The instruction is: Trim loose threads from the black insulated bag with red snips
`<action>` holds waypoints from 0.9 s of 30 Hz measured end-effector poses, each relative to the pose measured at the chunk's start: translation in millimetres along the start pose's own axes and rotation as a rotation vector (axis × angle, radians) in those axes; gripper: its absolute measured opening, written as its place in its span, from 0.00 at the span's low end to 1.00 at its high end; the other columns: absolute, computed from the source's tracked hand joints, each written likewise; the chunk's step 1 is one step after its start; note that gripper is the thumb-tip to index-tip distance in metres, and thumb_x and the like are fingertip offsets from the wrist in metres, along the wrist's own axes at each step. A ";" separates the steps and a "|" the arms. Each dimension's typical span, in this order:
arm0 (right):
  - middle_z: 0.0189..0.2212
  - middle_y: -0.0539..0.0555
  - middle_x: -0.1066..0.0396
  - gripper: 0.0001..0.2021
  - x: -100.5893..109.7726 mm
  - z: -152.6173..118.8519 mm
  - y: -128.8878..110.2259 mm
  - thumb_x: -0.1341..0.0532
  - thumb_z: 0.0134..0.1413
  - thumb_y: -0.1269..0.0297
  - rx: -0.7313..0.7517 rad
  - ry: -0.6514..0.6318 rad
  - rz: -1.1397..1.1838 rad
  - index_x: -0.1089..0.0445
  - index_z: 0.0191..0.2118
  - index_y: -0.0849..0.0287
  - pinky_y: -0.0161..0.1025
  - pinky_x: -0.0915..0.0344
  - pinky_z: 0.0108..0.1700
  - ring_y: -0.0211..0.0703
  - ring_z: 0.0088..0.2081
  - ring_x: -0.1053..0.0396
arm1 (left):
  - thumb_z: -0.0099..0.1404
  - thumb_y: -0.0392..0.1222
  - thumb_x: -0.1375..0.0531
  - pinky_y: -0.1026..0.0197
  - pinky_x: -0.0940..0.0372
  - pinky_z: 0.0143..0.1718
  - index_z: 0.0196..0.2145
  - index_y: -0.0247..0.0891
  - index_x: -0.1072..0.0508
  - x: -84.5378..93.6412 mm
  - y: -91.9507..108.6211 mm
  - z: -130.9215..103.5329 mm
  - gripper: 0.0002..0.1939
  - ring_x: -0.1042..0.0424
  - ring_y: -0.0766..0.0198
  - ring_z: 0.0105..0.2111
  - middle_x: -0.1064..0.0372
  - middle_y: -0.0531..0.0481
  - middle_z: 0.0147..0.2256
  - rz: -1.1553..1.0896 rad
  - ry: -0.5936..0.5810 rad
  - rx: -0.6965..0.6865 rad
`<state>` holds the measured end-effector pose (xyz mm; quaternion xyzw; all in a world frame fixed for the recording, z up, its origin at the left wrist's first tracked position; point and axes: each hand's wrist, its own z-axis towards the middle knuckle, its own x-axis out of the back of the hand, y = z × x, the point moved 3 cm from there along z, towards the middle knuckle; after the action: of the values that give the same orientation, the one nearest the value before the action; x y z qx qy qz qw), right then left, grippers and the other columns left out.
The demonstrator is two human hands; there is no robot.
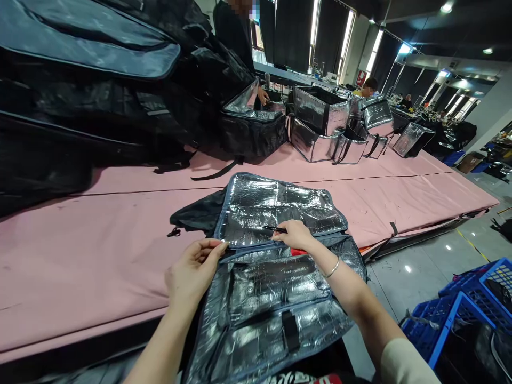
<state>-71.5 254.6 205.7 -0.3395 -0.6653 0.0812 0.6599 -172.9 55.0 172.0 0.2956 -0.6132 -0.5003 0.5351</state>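
A silver foil-lined bag (276, 208) lies opened flat at the near edge of a pink-covered table (100, 240), its lower half hanging over the edge toward me. My left hand (194, 272) pinches the bag's left seam where the two panels meet. My right hand (294, 234) rests on the middle seam, closed on a thin dark tool (274, 229) that points left across the foil. A bracelet sits on my right wrist. A black strap tab (290, 330) shows on the lower panel.
A tall pile of black bags (92, 90) fills the table's left side. Several open foil-lined bags (320, 122) stand at the far end, where another person (234, 32) works. Blue plastic crates (468, 325) stand on the floor at the right.
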 end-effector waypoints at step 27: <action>0.36 0.50 0.31 0.17 -38.5 -50.4 11.2 0.43 0.45 0.81 0.154 0.319 0.160 0.27 0.39 0.55 0.35 0.41 0.37 0.42 0.38 0.33 | 0.44 0.75 0.42 0.54 0.28 0.33 0.47 0.43 0.33 21.6 -3.0 -9.4 0.41 0.25 0.54 0.29 0.26 0.50 0.28 -0.055 -0.105 0.095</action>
<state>-24.5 224.4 173.6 -0.3482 -0.5150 0.1291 0.7726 -169.9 31.9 176.3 0.3107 -0.6550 -0.5003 0.4735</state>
